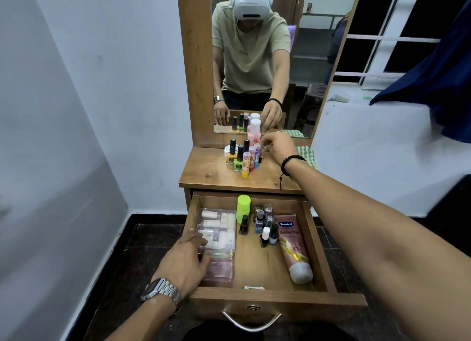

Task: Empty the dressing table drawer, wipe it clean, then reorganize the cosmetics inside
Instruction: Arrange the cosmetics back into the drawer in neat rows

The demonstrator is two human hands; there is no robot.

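Now our left hand (187, 260) grips a clear pouch (219, 246) in the open drawer (276, 297); our right hand (276, 146) pinches a small tube (257, 153) on the tabletop (211, 173).

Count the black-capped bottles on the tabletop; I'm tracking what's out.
3: orange bottle at the left, green bottle beside it, third bottle behind the sticks. More may be hidden behind them.
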